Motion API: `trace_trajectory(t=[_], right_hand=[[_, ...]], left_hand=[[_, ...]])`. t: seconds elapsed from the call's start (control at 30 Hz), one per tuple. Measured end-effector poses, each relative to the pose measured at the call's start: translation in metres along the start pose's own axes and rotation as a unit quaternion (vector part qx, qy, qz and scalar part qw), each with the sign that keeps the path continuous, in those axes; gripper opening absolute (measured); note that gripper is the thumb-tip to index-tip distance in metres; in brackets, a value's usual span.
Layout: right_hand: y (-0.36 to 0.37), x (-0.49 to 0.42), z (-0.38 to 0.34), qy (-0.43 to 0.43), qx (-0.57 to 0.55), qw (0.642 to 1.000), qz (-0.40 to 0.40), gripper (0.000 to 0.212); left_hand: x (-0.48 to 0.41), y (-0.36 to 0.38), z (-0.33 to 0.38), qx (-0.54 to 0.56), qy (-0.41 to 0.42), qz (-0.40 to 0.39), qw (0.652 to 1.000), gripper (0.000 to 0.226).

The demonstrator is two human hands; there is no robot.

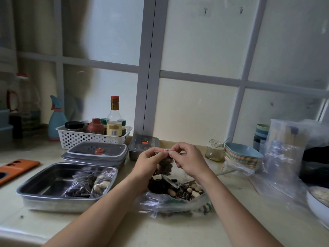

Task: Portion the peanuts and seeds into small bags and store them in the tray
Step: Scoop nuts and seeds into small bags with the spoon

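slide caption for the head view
Left hand and right hand pinch the top of a small bag beside the tray.

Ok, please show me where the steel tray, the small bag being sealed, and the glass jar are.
steel tray (51, 182): head view, on the bare floor of its left half.
small bag (166, 165): head view, on its seed-filled lower part.
glass jar (214, 151): head view, on its side wall.

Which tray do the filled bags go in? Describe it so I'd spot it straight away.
Find the white perforated basket of bottles by the window. In front of it sit lidded containers, and nearer still the steel tray. It alone has no lid and holds small filled bags.
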State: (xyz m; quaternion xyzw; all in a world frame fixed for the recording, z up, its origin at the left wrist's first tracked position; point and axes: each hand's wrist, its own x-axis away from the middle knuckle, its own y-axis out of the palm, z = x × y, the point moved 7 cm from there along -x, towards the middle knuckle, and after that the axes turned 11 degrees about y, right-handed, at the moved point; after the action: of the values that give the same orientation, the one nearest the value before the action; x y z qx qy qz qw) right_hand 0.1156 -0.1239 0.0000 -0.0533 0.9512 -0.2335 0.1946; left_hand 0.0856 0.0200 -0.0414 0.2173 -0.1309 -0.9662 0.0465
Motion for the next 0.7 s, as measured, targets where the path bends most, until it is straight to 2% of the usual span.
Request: trace_trajectory(t=[0.27,0.5,0.7], right_hand=[[-0.0014,-0.0008,0.0047,0.019,-0.029,0.999,0.002,0.011],[-0.0006,0.0029,-0.0003,0.008,0.002,1.000,-0.002,0.013],[-0.0062,0.0025,0.0018,0.026,-0.024,0.999,0.015,0.014]], left_hand=[[-0.0004,0.0013,-0.0028,-0.015,0.003,-0.014,1.000,0.017],[0.0012,-0.0007,0.0003,-0.017,0.007,0.003,1.000,0.017],[0.0005,-0.0044,-0.0011,-0.018,0.018,0.030,0.999,0.016]])
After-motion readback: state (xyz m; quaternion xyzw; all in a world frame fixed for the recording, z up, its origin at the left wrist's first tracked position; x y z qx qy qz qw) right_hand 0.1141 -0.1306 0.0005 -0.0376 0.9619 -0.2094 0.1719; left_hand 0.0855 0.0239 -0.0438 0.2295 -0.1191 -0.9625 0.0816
